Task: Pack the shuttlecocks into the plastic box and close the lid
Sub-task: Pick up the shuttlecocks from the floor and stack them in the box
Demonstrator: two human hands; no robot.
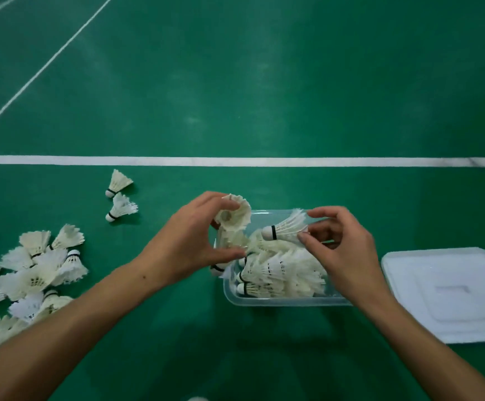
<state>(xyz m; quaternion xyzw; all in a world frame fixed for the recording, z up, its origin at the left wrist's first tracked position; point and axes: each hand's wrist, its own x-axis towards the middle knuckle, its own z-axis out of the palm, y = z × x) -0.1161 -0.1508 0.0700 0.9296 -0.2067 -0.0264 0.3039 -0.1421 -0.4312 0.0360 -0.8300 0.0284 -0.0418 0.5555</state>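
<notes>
Your left hand is curled around a stack of white feather shuttlecocks, thumb and fingers closed on it, with the open feather skirt pointing up and away from you at the far left corner of the box. Your right hand pinches a single white shuttlecock by its feathers between thumb and fingertips; it lies sideways above the box, its rounded cork tip with a black band pointing left toward your other hand.

Directly beneath both hands sits the clear rectangular plastic box, its thin walls see-through, already crowded with white shuttlecocks lying in rows. Just to the right of the box, flat on the floor, rests the frosted white plastic lid with rounded corners and a raised centre panel.

Off to your left, a loose pile of feather shuttlecocks sprawls on the smooth green court floor, and two more lie apart near the white painted line.
</notes>
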